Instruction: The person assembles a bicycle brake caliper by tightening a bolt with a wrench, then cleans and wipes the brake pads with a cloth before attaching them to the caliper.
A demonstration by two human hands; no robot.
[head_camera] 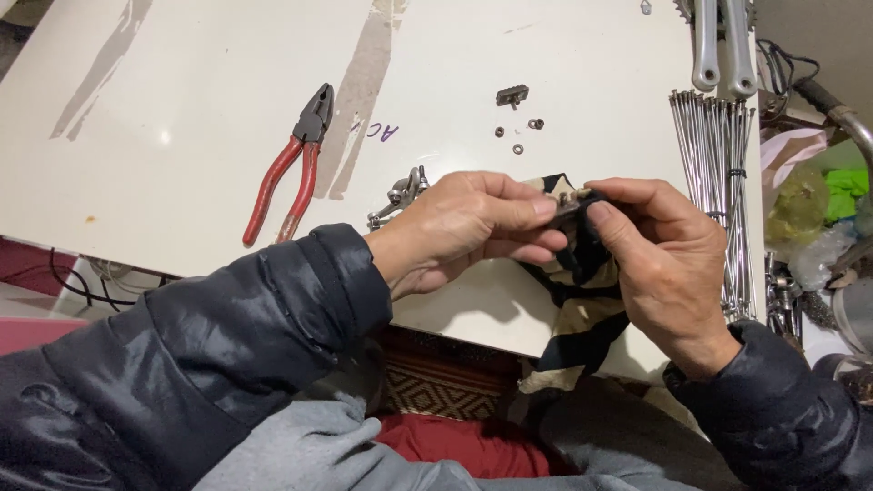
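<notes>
i'm wiping a small metal part (571,198), pinched in both hands, left hand (464,227) and right hand (659,259), with a striped rag (582,309); next it needs turning, gently.

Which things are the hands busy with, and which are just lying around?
In the hands: left hand, right hand, small metal part, striped cloth.

Lying around: pliers, brake arm, nuts, spokes, cranks.

Tabletop (182,91): white, brown-streaked. Pliers (289,168) at 11 o'clock: red handles, black head. Cloth (582,309) at centre: black-and-cream stripes. Sleeves (227,336): glossy black. Spokes (723,164) at 2 o'clock: silver.
</notes>
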